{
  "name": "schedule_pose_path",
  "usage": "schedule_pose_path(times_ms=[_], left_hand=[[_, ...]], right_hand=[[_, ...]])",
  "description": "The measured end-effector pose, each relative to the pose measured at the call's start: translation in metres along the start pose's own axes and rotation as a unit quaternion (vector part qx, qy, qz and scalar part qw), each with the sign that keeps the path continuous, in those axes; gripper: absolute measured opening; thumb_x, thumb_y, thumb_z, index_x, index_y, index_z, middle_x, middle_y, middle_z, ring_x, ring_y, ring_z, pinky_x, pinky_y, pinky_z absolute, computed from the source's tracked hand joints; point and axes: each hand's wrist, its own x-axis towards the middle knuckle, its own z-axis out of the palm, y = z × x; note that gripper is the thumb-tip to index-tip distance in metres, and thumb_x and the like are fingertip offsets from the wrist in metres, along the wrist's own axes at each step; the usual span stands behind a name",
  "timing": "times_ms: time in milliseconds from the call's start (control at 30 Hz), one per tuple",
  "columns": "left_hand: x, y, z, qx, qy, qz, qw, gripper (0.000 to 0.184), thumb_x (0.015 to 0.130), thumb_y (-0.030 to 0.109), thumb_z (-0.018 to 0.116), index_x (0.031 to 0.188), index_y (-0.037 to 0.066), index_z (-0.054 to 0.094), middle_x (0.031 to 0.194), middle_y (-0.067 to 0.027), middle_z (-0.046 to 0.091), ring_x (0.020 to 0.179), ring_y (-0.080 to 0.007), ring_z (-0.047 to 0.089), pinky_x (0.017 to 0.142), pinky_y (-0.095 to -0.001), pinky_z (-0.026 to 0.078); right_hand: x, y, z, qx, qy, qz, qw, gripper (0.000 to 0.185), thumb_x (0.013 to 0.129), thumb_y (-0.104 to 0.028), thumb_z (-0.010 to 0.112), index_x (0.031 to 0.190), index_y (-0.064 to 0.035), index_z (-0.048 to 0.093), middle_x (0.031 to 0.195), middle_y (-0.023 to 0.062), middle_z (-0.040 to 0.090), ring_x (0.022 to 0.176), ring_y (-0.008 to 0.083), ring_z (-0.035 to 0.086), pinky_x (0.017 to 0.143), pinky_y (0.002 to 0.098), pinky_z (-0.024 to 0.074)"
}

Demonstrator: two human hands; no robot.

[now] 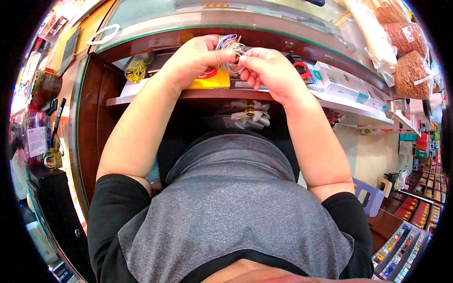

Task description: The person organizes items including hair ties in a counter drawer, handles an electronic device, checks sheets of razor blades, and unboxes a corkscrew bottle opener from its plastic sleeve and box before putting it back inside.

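Observation:
A bundle of thin looped cords (230,43), whitish with some purple and yellow, hangs between my two hands above the shelf. My left hand (200,56) is closed round the bundle's left side, thumb pressed on it. Fingertips of my right hand (264,68) pinch the cords from the right, close to a small dark piece. Below my left hand lies a yellow box (212,81) with a red mark. A clear bag with yellow items (137,70) is further left on the shelf.
The white shelf edge (330,100) runs beneath my hands. White boxes (337,82) and a red looped item (302,70) stand to the right. A glass counter edge (188,28) lies beyond. Bags of brown goods (413,75) are at upper right, a purple stool (369,197) at lower right.

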Motion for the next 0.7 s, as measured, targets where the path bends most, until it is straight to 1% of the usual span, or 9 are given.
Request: schedule_pose_path(times_ms=[67,167,233,300,333,433,467,500,700], left_hand=[[-0.003,0.001,0.005,0.057,0.008,0.01,0.998,0.046,0.079,0.023,0.083,0.113,-0.003,0.063,0.099,-0.0091,0.071,0.087,-0.0144,0.066,0.087,-0.0287,0.052],[0.0,-0.003,0.003,0.097,0.017,0.01,0.995,0.041,0.084,0.013,0.075,0.118,-0.002,0.058,0.104,-0.0084,0.07,0.09,-0.0152,0.066,0.086,-0.0298,0.053],[-0.002,0.0,0.006,0.153,0.038,0.006,0.988,0.038,0.085,0.013,0.073,0.117,-0.002,0.059,0.103,-0.0079,0.07,0.089,-0.0145,0.066,0.085,-0.0292,0.053],[-0.002,0.001,0.007,0.158,0.05,0.004,0.986,0.035,0.086,0.012,0.072,0.116,-0.002,0.06,0.101,-0.0076,0.07,0.088,-0.0139,0.067,0.084,-0.0286,0.054],[-0.002,0.0,0.007,0.135,0.049,0.002,0.99,0.034,0.087,0.012,0.071,0.116,-0.002,0.06,0.101,-0.0076,0.07,0.088,-0.0136,0.067,0.083,-0.0283,0.054],[-0.001,-0.001,0.009,0.128,0.063,-0.003,0.99,0.031,0.088,0.011,0.07,0.114,-0.002,0.061,0.101,-0.0077,0.07,0.088,-0.0134,0.067,0.083,-0.0282,0.054],[-0.001,0.0,0.009,0.136,0.071,-0.005,0.988,0.03,0.088,0.011,0.07,0.114,-0.002,0.061,0.101,-0.0078,0.07,0.088,-0.0134,0.067,0.084,-0.0283,0.054],[-0.001,0.0,0.009,0.125,0.068,-0.006,0.99,0.03,0.088,0.011,0.069,0.114,-0.002,0.061,0.101,-0.0078,0.07,0.088,-0.0134,0.067,0.084,-0.0284,0.054],[-0.001,0.003,0.008,0.108,0.058,-0.023,0.992,0.029,0.089,0.01,0.068,0.114,-0.003,0.062,0.1,-0.008,0.071,0.089,-0.0138,0.067,0.084,-0.0287,0.054]], right_hand=[[-0.001,0.001,0.0,-0.005,0.008,0.0,1.0,0.021,0.097,-0.025,0.062,0.096,-0.0043,0.066,0.075,0.0033,0.066,0.06,0.0082,0.058,0.052,0.0215,0.0464],[-0.004,-0.004,-0.014,-0.078,0.048,-0.008,0.996,0.027,0.095,-0.026,0.063,0.102,-0.0004,0.067,0.078,0.0054,0.068,0.063,0.0123,0.062,0.056,0.0247,0.0494],[0.007,0.011,-0.04,-0.329,0.213,-0.117,0.913,0.027,0.09,-0.025,0.064,0.097,-0.0013,0.073,0.088,0.0159,0.073,0.077,0.0283,0.071,0.072,0.0383,0.0561],[-0.002,0.005,-0.057,-0.455,0.235,-0.102,0.852,0.023,0.085,-0.024,0.065,0.095,-0.0059,0.076,0.093,0.0177,0.072,0.091,0.0345,0.07,0.084,0.0409,0.0548],[-0.002,0.006,-0.06,-0.481,0.233,-0.083,0.841,0.02,0.083,-0.024,0.066,0.093,-0.0104,0.078,0.092,0.0165,0.072,0.09,0.0349,0.069,0.084,0.0411,0.0549],[0.0,0.006,-0.055,-0.584,0.118,-0.046,0.802,0.024,0.083,-0.022,0.071,0.101,-0.0076,0.076,0.091,0.0173,0.072,0.085,0.0325,0.07,0.08,0.0406,0.0549],[0.001,0.003,-0.051,-0.594,0.089,0.035,0.799,0.023,0.08,-0.022,0.073,0.1,-0.0119,0.077,0.093,0.0155,0.073,0.086,0.0327,0.07,0.081,0.0421,0.0549],[0.001,0.001,-0.05,-0.595,0.08,0.045,0.798,0.023,0.079,-0.021,0.073,0.1,-0.0125,0.078,0.094,0.0154,0.073,0.087,0.0326,0.07,0.082,0.0419,0.055],[0.02,0.011,-0.053,-0.67,0.041,0.014,0.741,0.018,0.077,-0.018,0.071,0.092,-0.0107,0.078,0.097,0.0143,0.072,0.089,0.033,0.069,0.081,0.0421,0.0549]])
